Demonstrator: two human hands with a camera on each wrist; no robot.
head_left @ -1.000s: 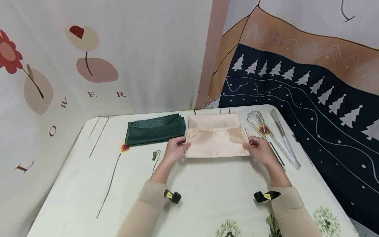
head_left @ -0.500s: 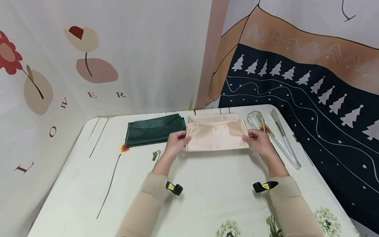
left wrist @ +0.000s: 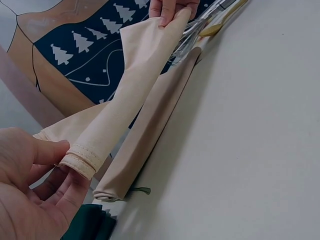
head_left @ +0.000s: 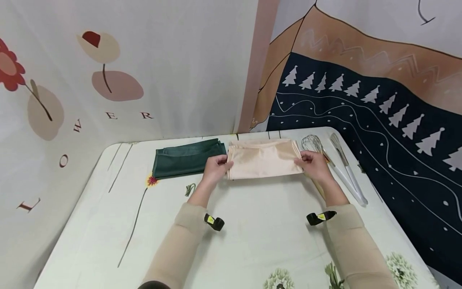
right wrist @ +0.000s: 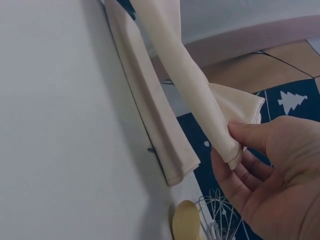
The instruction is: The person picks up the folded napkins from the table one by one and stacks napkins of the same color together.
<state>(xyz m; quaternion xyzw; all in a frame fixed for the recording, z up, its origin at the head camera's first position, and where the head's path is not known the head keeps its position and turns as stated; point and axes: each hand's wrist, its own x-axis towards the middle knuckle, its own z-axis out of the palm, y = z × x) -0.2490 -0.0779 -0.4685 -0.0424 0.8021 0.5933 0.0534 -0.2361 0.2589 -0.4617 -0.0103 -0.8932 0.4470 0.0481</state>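
Note:
My left hand (head_left: 214,170) and right hand (head_left: 315,165) pinch the two ends of a folded peach cloth (head_left: 265,162), thumbs on the near side. The wrist views show this cloth raised off the table, its hemmed layers gathered between thumb and fingers. Below it a second folded peach cloth (left wrist: 150,130) lies on the table, apart from the held one in the right wrist view; from the head it is mostly hidden. Left of both, next to my left hand, a folded dark green cloth (head_left: 189,158) lies flat.
Right of my right hand lie a wire whisk (head_left: 311,143) and metal tongs with white handles (head_left: 348,170). A yellowish spoon (right wrist: 186,220) is beside the whisk. Printed curtains (head_left: 180,72) stand behind the table's back edge, over a flower-print tablecloth (head_left: 260,228).
Both hands have carried the held peach cloth away from me, over the second peach cloth, which has become mostly covered in the head view. The green cloth and utensils have stayed put.

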